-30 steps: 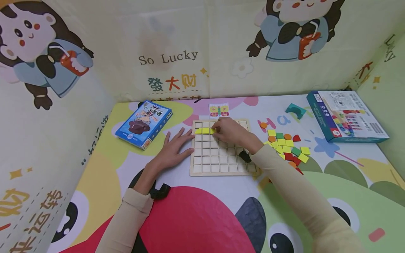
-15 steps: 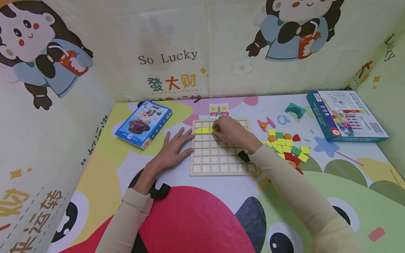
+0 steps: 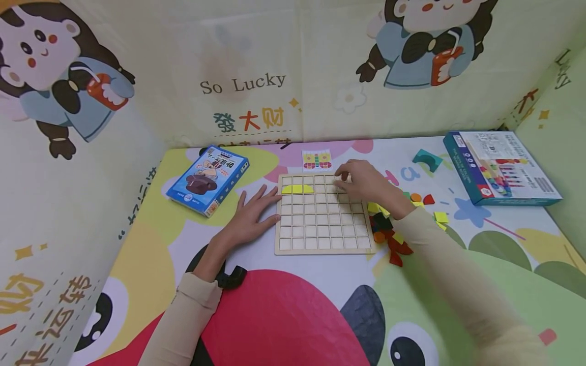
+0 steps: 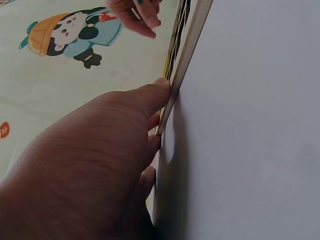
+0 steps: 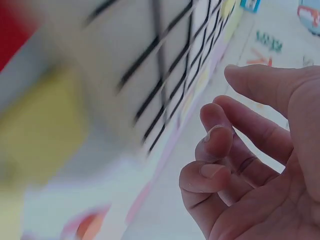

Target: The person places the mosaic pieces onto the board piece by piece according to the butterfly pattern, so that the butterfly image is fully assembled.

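Note:
A wooden grid board [image 3: 325, 252] lies mid-table in the head view. Two yellow square tiles [image 3: 292, 189] and a yellow quarter-round tile [image 3: 308, 189] sit side by side in its second row from the far edge, at the left. My left hand [image 3: 252, 218] lies with spread fingers against the board's left edge; the left wrist view shows its thumb [image 4: 159, 84] touching that edge. Over the board's far right part is my right hand [image 3: 361, 185], fingers loosely bent. In the right wrist view, nothing is between its thumb [image 5: 255, 80] and fingers.
A butterfly pattern card [image 3: 317, 160] lies just beyond the board. Loose red [image 3: 400, 248], yellow, green and orange tiles are scattered right of it, partly behind my right arm. A blue box [image 3: 208, 180] stands left, a teal box [image 3: 503, 168] and a teal arch piece [image 3: 428, 160] right.
My right hand has come off the quarter-round tile and moved right across the board, uncovering that tile in the second row. My left hand has stayed in place.

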### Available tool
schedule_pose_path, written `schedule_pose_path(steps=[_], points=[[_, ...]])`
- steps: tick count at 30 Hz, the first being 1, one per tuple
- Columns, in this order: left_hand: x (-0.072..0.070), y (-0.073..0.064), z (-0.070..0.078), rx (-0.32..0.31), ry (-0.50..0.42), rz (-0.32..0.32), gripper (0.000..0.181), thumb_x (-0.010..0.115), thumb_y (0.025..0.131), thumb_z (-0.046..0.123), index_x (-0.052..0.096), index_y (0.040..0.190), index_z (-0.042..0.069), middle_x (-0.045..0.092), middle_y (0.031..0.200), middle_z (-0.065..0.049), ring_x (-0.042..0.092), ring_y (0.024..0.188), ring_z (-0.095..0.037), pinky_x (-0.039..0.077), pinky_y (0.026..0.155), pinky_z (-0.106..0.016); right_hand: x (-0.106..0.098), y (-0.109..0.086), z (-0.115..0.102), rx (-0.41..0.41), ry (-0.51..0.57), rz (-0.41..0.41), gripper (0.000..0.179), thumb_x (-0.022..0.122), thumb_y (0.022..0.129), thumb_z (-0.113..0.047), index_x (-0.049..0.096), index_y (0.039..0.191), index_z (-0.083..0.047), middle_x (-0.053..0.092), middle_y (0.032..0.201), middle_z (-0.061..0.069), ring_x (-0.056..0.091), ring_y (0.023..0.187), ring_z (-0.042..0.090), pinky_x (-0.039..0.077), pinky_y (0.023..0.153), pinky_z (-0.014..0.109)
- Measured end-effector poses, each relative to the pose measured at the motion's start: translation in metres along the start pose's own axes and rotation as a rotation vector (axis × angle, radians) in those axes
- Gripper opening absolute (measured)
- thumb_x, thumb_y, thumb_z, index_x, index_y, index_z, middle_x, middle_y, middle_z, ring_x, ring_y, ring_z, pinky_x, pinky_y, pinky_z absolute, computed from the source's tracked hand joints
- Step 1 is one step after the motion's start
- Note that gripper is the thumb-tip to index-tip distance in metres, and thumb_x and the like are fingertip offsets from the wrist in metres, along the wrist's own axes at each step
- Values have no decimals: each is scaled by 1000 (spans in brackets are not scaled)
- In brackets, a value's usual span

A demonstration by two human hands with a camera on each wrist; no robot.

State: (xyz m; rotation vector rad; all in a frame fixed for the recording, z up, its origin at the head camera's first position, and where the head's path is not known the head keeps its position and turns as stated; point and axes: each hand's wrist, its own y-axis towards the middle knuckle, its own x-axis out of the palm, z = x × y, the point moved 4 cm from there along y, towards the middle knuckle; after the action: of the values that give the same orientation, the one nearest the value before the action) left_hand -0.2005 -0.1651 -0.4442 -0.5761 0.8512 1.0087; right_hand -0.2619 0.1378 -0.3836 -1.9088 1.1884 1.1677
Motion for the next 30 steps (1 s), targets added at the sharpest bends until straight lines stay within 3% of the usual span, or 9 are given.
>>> schedule_pose_path(steps=[7,12,24,30], points=[[0,2,1,6,13,-1,62,60,105,46,45,162,27,28,177,7,8,170,-24,-11,133,-64,-24,-25,49,106,-34,29,31,72,100,-18,73,124,1,72,109,20,62,96,31,60,79,41],[-1,1,1,-2,17,-5,62,60,105,46,45,162,27,28,177,6,8,170,-25,-11,133,-64,-33,-38,71,163,-23,21,35,74,99,-20,72,126,2,72,108,20,60,94,30,56,70,31],[0,1,1,-13,10,2,62,61,105,46,45,162,27,29,177,6,8,170,-25,-12,133,-63,-24,-40,93,214,-15,-19,40,74,99,-18,69,130,5,71,116,25,60,104,36,60,91,50],[0,1,0,-13,10,3,62,61,105,46,45,162,28,29,176,7,8,170,-24,-12,133,-63,-22,-39,93,214,-16,-19,40,74,99,-18,68,129,6,70,117,27,61,105,38,60,92,51]])
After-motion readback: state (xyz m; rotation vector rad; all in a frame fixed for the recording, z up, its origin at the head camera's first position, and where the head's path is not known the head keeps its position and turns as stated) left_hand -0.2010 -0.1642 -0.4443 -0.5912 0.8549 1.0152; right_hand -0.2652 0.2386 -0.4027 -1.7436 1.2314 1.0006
